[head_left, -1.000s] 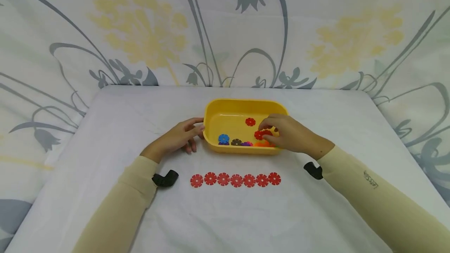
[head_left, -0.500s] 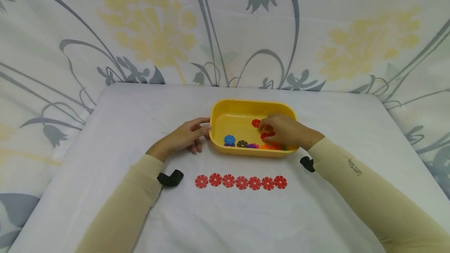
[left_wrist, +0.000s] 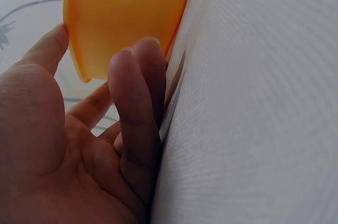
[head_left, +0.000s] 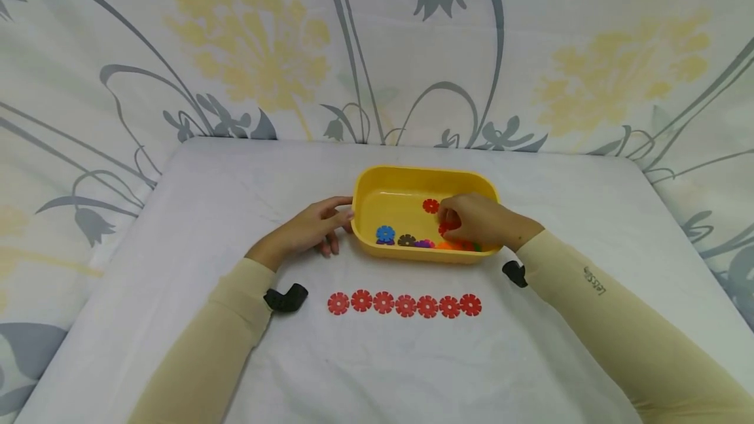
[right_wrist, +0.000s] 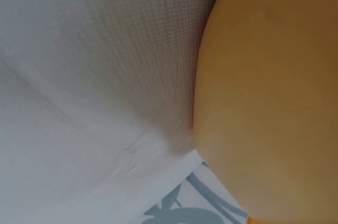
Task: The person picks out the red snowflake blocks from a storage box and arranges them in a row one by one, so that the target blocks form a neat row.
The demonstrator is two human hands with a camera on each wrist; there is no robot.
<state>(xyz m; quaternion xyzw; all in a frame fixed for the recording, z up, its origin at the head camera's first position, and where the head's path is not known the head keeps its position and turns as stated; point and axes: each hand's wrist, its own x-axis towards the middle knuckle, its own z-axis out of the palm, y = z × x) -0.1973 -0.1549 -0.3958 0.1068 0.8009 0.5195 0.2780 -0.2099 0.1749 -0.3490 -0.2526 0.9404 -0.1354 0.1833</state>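
Observation:
A yellow plastic tray [head_left: 377,198] stands on the white cloth. At its left end rests my left hand [head_left: 312,228]; in the left wrist view its thumb touches the rim and the other fingers lie loosely bent by the outer wall. Inside the tray's right part, my right hand [head_left: 477,218] has thumb and fingertips together around a red notched disc [head_left: 444,228], partly hidden by the fingers. Another red disc [head_left: 430,206] lies just left of the fingertips. The right wrist view shows only the tray's outer wall [right_wrist: 269,86] and cloth, not the hand.
Several red notched discs [head_left: 405,306] form a row on the cloth in front of the tray. Along its near wall lie a blue disc [head_left: 385,234], a dark brown one [head_left: 406,241], and purple, pink and orange pieces. Patterned fabric [head_left: 253,51] hangs behind.
The right hand's fingertips have closed in on the red disc, and the hand sits slightly deeper in the tray. The head view has shifted a little. The left hand stays at the tray's end.

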